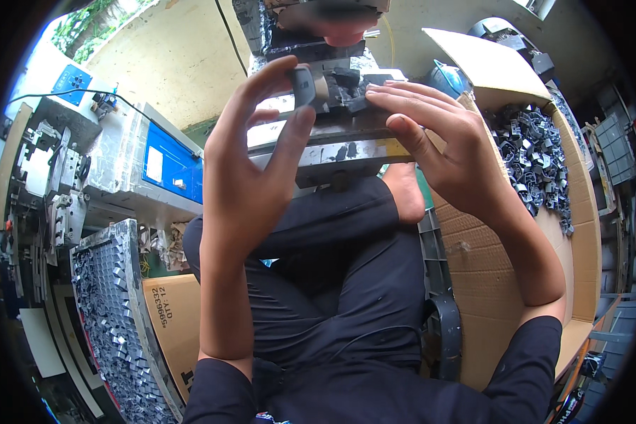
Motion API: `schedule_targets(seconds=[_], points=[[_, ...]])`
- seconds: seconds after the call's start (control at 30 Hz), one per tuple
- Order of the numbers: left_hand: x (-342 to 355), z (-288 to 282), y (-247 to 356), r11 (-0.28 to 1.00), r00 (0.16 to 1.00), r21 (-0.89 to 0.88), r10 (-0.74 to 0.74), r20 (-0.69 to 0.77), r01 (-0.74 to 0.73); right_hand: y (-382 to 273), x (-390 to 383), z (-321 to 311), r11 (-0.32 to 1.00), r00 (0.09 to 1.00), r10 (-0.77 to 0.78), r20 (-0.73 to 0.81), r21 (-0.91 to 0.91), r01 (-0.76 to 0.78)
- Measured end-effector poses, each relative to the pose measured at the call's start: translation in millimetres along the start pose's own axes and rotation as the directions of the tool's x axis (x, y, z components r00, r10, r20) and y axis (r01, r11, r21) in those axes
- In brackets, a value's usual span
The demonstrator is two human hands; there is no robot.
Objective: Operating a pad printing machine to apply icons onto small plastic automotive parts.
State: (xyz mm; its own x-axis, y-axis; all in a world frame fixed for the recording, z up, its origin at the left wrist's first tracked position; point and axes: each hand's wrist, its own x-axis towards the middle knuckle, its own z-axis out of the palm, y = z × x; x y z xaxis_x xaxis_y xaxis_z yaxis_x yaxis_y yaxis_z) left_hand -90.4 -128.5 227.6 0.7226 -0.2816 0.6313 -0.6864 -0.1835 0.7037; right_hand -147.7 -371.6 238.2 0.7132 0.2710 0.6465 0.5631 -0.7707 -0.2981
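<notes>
Far left: grid-textured tray [136,283], small shiny angular pieces [116,346] massed on it. Left hand [246,169] clamped, thumb and finger, on smooth dark-grey rounded part [303,86], just left of blocky black fixture [346,85]. Right hand [459,145] loosely extended, fingertips at fixture, contact unclear. Right: cardboard box [466,275], jumbled dark curved pieces [533,159].
</notes>
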Motion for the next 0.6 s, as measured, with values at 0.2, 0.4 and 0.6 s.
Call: schedule_targets(seconds=[0.2, 0.4, 0.6], points=[[-90.5, -41.1, 20.8, 0.961, 0.971, -0.231, -0.102, 0.218, 0.153, 5.2, 1.6, 2.5, 1.0, 0.999, 0.0, 0.052, 0.005, -0.001], [-143.1, -67.4, 13.7, 0.733, 0.919, -0.553, -0.31, 0.245, 0.395, 11.4, -3.9, -9.5, 0.993, 0.983, 0.041, 0.178, -0.117, -0.02], [-157.6, -82.8, 16.0, 0.819, 0.919, -0.419, -0.331, 0.215, 0.392, 14.0, -8.7, -3.5, 0.982, 0.984, 0.047, 0.174, -0.191, -0.013]])
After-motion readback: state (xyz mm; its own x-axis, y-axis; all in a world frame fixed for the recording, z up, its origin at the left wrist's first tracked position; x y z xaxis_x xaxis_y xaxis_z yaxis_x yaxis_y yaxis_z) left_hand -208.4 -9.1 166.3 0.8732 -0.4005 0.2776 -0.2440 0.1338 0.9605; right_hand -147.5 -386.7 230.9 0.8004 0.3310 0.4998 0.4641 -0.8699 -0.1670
